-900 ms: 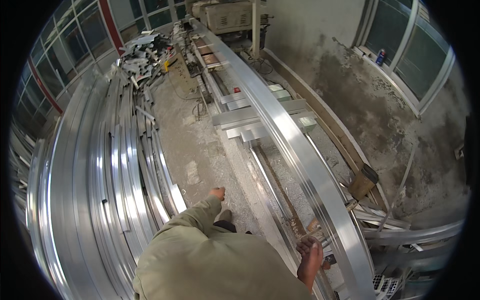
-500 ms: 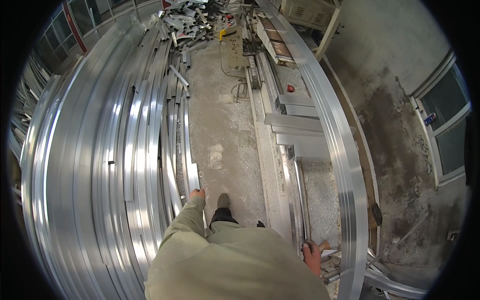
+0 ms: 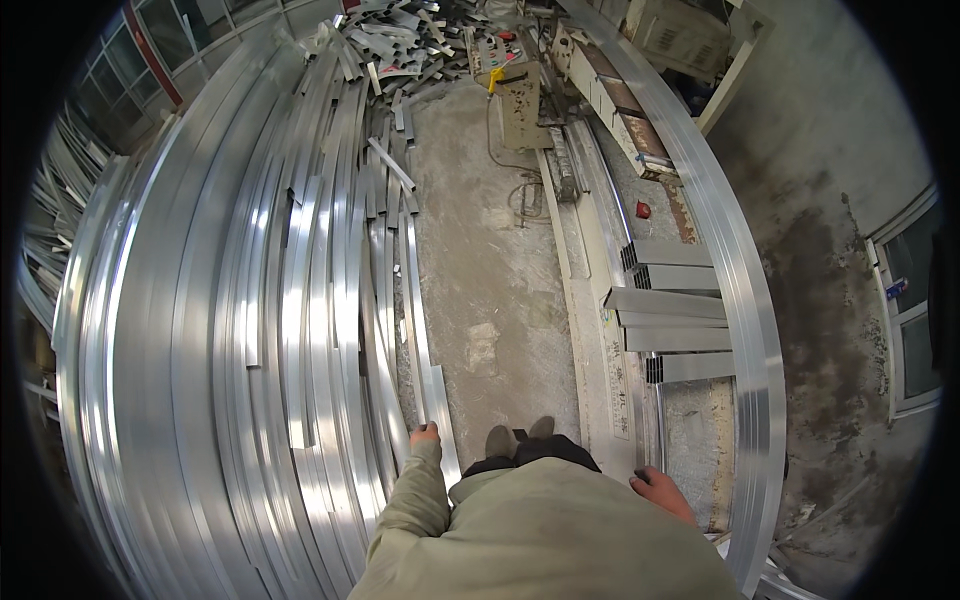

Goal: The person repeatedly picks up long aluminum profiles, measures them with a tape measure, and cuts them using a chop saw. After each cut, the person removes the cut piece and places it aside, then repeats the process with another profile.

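My left hand (image 3: pixel 425 433) is low at my left side, fingers curled, beside the ends of long silver aluminium profiles (image 3: pixel 300 330). Its palm side is hidden, so I cannot tell whether anything is in it. Nearest to it is a narrow profile (image 3: pixel 438 400) lying along the floor's edge. My right hand (image 3: pixel 662 494) hangs at my right by the edge of a long low bench (image 3: pixel 598 400), its fingers loosely bent with a gap between them and nothing visible held. Whether it touches the bench is unclear. Several short hollow profiles (image 3: pixel 675 307) lie across the bench ahead of it.
A concrete aisle (image 3: pixel 480 250) runs ahead between profiles and bench. Offcuts (image 3: pixel 400 45) are heaped at its far end. A yellow-handled tool (image 3: pixel 496 78) and a cable (image 3: pixel 527 200) lie near the machine. A long wide profile (image 3: pixel 752 370) spans the right side by the stained wall.
The bench and short profiles now appear closer and farther right in view. Both my shoes show, where one did before. My right hand has come forward along the bench.
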The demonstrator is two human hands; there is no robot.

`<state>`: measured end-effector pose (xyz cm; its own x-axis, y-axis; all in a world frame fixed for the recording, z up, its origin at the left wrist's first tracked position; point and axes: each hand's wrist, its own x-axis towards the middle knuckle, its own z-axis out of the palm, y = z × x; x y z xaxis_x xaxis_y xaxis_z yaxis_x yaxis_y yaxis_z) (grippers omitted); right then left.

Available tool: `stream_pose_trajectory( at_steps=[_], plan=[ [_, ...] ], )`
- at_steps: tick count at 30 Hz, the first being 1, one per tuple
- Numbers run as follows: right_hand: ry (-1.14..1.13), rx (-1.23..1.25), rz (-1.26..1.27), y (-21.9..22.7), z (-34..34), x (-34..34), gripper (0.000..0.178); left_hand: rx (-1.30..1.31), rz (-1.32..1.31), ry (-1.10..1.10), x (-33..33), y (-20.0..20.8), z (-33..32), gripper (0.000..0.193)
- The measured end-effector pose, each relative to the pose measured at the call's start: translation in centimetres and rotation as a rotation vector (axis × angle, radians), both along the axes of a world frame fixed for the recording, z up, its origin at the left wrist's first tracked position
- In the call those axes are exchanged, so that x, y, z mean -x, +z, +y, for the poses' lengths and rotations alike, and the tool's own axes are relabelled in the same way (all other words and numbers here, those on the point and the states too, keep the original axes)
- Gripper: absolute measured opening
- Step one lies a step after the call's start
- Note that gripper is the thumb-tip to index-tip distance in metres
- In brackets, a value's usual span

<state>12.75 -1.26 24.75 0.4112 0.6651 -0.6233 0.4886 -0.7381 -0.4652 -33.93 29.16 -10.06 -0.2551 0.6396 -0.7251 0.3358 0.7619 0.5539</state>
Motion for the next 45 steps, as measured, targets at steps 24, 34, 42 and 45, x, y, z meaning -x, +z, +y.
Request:
stream_pose_trajectory(
  at_steps=[24, 34, 42, 45],
  plan=[
    [0.738, -0.209, 0.113, -9.7, 79.9, -18.0, 0.053, -0.035, 0.229, 0.269, -7.1, 11.1, 32.9, 0.050],
    [0.993, -0.220, 0.197, -5.9, 110.7, -12.9, 0.053, 0.207, 0.285, 0.045, -8.8, 7.8, 52.8, 0.052],
    [0.715, -0.140, 0.110, -5.8, 126.7, -17.6, 0.056, -0.171, -0.021, 0.233, -9.1, 8.5, 87.5, 0.045],
    [0.581, -0.199, 0.164, -5.9, 132.8, -17.9, 0.054, -0.217, -0.159, 0.276, -10.2, 11.5, 100.7, 0.041]
  ],
)
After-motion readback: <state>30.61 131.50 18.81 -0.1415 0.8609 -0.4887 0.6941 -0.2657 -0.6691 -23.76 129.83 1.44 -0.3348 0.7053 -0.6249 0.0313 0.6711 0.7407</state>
